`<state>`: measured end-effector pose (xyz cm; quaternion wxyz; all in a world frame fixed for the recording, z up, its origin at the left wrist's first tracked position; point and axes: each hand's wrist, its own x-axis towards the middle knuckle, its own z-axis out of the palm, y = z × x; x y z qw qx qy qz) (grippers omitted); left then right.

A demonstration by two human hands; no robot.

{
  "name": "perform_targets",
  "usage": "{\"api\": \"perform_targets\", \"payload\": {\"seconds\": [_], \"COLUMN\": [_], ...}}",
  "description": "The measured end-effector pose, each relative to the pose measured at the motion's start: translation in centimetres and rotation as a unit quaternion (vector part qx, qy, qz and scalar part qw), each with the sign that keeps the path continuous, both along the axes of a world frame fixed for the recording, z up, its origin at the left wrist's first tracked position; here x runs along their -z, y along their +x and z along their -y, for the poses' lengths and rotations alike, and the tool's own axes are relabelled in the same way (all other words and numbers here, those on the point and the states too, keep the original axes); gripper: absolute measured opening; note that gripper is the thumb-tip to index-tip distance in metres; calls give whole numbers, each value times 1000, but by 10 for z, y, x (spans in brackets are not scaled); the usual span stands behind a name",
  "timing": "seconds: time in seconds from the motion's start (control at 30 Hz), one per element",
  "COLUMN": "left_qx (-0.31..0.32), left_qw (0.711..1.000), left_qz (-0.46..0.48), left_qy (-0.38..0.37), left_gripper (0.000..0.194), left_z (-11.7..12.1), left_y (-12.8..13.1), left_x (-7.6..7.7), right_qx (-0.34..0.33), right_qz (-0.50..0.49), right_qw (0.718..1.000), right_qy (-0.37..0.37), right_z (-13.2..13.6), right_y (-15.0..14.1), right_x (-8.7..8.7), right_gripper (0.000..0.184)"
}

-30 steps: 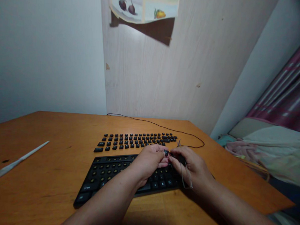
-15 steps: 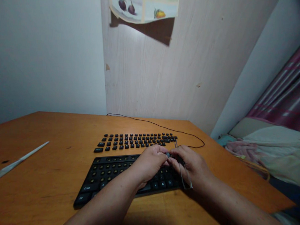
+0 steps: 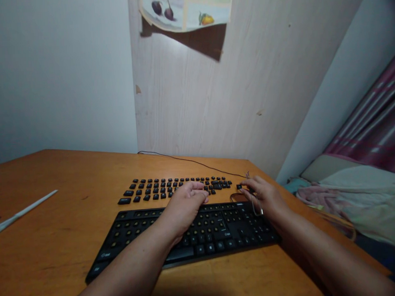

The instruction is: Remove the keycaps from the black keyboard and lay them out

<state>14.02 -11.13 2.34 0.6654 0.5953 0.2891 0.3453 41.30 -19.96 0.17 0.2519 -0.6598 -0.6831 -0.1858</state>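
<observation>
A black keyboard (image 3: pixel 217 247) lies on the desk, and many of its key positions show bare, light-coloured mounts. Between my right hand's (image 3: pixel 267 195) thumb and forefinger is a small black keycap (image 3: pixel 239 186), just beyond the keyboard's far edge. A thin wire keycap puller (image 3: pixel 258 208) also sits in that hand, hanging from the palm side. My left hand (image 3: pixel 186 204) hovers over the middle of the keyboard, its thumb and fingers curled together with nothing visible in them. Behind the keyboard, loose black keycaps (image 3: pixel 155 190) stand in rows, partly hidden by my left hand.
A thin black cable (image 3: pixel 191 158) runs along the back of the wooden desk (image 3: pixel 71 169). At the left lies a long pale stick-like object (image 3: pixel 31 208). The wall rises behind the desk; bedding (image 3: pixel 335 190) is off to the right.
My hands have parted. My right hand has moved right and away from me with the keycap and puller; my left hand has shifted slightly left.
</observation>
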Motion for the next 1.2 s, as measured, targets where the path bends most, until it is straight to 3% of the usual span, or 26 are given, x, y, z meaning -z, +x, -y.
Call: {"api": "perform_targets", "payload": {"seconds": [0.17, 0.4, 0.6, 1.2], "left_qx": [-13, -26, -34, -41], "left_qw": [1000, 999, 999, 998], "left_qz": [-13, -26, -32, -54], "left_qy": [5, 1, 1, 13], "left_gripper": [36, 36, 35, 32], "left_z": [-2, -4, -7, -9], "left_y": [-1, -4, -5, -6], "left_x": [0, -4, -5, -3], "right_qx": [19, 65, 60, 74], "right_qz": [-15, -73, -101, -127], "right_qw": [1000, 994, 988, 981], "right_qy": [-3, -57, -96, -125], "right_z": [-8, -40, -59, -65], "right_y": [11, 42, 54, 58], "right_x": [5, 21, 36, 40], "right_gripper": [23, 21, 19, 20]}}
